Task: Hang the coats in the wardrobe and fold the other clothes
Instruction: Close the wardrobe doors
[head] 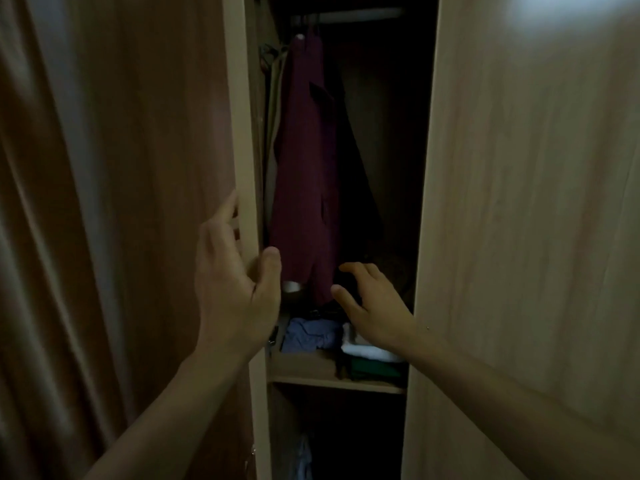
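Left hand (232, 289) clasped round left door edge (246, 168), right hand (372, 306) spread and empty just below-right of maroon coat (304, 174), hung long axis vertical from rail (360, 14) above shelf (304, 372), nearer the right.

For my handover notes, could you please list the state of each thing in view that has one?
Light wooden wardrobe door: ajar, edge gripped by left hand.
Maroon coat: hanging from the rail.
Right hand: open, reaching inside, holding nothing.
Blue garment: crumpled on the shelf.
White and green clothes: folded, stacked on the shelf.
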`<state>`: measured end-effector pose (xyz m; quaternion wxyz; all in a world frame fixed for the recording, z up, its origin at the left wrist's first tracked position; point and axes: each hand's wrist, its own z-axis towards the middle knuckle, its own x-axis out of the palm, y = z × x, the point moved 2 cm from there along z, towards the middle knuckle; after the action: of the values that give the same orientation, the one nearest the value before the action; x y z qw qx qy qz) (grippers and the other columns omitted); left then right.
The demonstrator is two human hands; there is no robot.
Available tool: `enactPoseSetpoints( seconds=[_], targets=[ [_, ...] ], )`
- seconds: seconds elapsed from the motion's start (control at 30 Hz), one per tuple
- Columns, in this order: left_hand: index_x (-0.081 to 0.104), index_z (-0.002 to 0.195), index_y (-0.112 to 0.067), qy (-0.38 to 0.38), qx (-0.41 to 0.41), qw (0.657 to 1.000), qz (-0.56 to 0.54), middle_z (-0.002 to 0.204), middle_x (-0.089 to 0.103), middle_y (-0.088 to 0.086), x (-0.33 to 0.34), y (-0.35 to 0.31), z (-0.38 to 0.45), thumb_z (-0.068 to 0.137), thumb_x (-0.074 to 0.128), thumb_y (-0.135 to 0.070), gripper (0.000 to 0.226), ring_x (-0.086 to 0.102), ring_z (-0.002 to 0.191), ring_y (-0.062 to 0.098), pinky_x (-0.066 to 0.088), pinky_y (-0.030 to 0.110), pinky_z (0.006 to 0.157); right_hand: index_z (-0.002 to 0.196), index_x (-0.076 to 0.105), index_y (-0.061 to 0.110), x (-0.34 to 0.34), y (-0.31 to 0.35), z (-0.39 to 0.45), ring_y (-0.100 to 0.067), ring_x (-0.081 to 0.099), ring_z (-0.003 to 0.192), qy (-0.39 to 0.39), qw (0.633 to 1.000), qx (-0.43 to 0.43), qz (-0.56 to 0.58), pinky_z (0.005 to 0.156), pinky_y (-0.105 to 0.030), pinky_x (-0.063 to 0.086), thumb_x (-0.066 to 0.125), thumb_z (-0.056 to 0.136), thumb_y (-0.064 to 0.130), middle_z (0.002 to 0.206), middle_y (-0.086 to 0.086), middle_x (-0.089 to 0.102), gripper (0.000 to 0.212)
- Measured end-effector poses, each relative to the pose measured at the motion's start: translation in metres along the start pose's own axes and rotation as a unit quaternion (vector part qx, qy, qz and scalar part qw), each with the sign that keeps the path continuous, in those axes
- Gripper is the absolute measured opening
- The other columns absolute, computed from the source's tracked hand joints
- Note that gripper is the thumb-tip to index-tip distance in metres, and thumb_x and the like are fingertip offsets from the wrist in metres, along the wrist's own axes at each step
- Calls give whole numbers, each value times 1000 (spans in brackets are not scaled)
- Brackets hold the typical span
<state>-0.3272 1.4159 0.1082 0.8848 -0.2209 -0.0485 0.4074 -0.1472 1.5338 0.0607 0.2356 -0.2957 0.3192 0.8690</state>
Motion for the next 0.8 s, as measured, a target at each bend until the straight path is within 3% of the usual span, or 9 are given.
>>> enactPoseSetpoints(
  seconds=[0.13, 0.33, 0.47, 0.57, 0.67, 0.73, 0.8],
  targets=[
    [23, 153, -35, 21, 20, 999, -15, 135, 32, -28, 35, -11, -5, 96, 53, -36, 65, 46, 130, 13, 50, 47, 101, 140, 43, 20, -19, -11, -3, -16, 50, 115, -12, 1000, -15, 17, 90, -22, 37, 46, 100, 43, 133, -3, 49, 47],
    [31, 153, -30, 26, 28, 999, -36, 146, 36, -7, 90, -24, -6, 100, 46, -42, 56, 47, 131, 17, 48, 46, 103, 145, 39, 21, -51, -30, -15, -12, 47, 121, -24, 998, -51, 26, 100, -24, 40, 45, 101, 44, 138, 1, 46, 50],
    [37, 151, -32, 48, 35, 998, -28, 142, 41, -4, 126, -29, -1, 101, 44, -39, 51, 51, 123, 8, 46, 20, 101, 151, 31, 23, -65, -53, -22, -11, 41, 129, 6, 998, -61, 32, 107, -30, 39, 42, 101, 47, 145, 3, 41, 57],
    [42, 149, -29, 53, 77, 994, 51, 145, 41, 0, 149, -31, 16, 100, 46, -33, 49, 43, 129, 5, 39, 26, 107, 157, 14, 22, -68, -70, -22, -12, 27, 142, 53, 997, -59, 24, 117, -32, 28, 34, 98, 59, 158, 3, 26, 72],
    [36, 150, -37, 88, 104, 984, 114, 158, 28, -1, 173, -25, 29, 97, 50, -41, 55, 30, 141, 10, 27, 28, 112, 157, 2, 26, -67, -84, -18, -12, 16, 148, 66, 995, -69, 37, 120, -38, 25, 20, 88, 76, 163, 6, 15, 88],
    [26, 153, -45, 145, 90, 979, 114, 163, 19, -7, 191, -19, 30, 95, 48, -49, 61, 22, 146, 10, 18, 22, 113, 157, -2, 26, -65, -95, -16, -10, 14, 149, 57, 994, -72, 56, 120, -40, 25, 26, 92, 73, 164, 8, 12, 85],
    [18, 154, -48, 170, 99, 971, 135, 165, 13, -7, 209, -13, 31, 94, 46, -54, 66, 19, 149, 14, 16, 24, 115, 157, -6, 26, -64, -105, -15, -10, 12, 149, 47, 994, -65, 69, 120, -40, 24, 30, 94, 66, 164, 8, 10, 83]
  ],
)
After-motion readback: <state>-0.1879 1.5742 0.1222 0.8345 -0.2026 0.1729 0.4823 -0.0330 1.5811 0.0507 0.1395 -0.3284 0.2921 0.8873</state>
